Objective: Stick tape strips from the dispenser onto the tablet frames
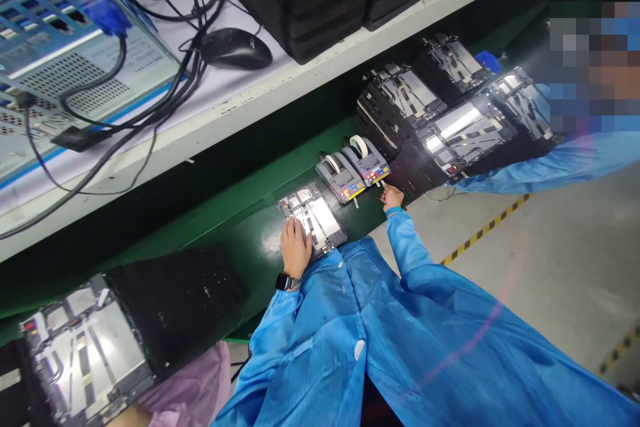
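In the head view my left hand [296, 248] lies with its fingers stretched over the left side of a flat electronic device [320, 217], whose silver panels and dark strips are exposed. My right hand [393, 197] is closed in a pinch at the front of the right-hand tape dispenser [369, 163], on a short pale strip of tape [380, 183]. Beside it stands a second tape dispenser [341, 177], a tape end [356, 202] sticking out of its front. Both dispensers are grey with coloured buttons and a roll of white tape on top.
Similar devices lie on black trays [410, 170] at the right, near a co-worker's blue sleeve [540, 163]. Another device [90, 347] is at lower left, by a person's pink sleeve [193, 387]. Above the green bench [220, 227], a shelf [240, 103] holds cables, a mouse [236, 49] and a computer case [85, 67].
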A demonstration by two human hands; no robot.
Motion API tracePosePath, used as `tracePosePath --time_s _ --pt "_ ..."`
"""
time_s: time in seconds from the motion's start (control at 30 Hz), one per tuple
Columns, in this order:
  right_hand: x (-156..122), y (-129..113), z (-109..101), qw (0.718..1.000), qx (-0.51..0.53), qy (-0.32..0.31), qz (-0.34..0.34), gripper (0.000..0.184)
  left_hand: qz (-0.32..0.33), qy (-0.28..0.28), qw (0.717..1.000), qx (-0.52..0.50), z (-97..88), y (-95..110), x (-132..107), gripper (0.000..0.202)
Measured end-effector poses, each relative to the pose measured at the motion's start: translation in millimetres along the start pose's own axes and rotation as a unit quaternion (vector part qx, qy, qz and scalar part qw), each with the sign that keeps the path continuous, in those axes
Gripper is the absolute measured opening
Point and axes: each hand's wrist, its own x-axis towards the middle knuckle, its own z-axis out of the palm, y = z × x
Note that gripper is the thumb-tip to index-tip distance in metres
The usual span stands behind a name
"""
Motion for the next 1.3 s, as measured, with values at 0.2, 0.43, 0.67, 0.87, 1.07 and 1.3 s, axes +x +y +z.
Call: tracePosePath --time_s 0.2,0.43,0.67,0.87,1.07,1.3 --pt "-12.5 5.9 3.5 0.999 0.037 0.025 -0.003 0.027 -0.016 -0.006 1.0 -0.006 -0.3 1.7 1.9 0.055" --pt "-36.8 -10.7 34.5 0.994 0.092 0.065 -0.012 0.038 0.017 0.039 0.999 -0.003 3.1 -6.8 -1.7 0.052" --pt "-62.0 10.5 19.7 0.985 0.135 0.097 -0.048 0.037 0.035 0.091 0.995 -0.024 17.8 -25.3 3.2 0.05" --pt "-112.3 28.1 -3.3 0.977 0.007 -0.107 -0.186 0.044 -0.02 0.104 0.992 -0.067 1.4 0.3 5.9 0.045" --pt "-137.2 11.7 36.2 0.925 -0.075 -0.278 -0.246 0.052 -0.054 0.078 0.993 -0.064 4.7 25.8 39.1 0.045" --pt "-138.8 11.9 70.7 0.87 -0.17 -0.348 -0.304 0.053 -0.1 0.091 0.989 -0.064 16.2 16.7 83.1 0.058"
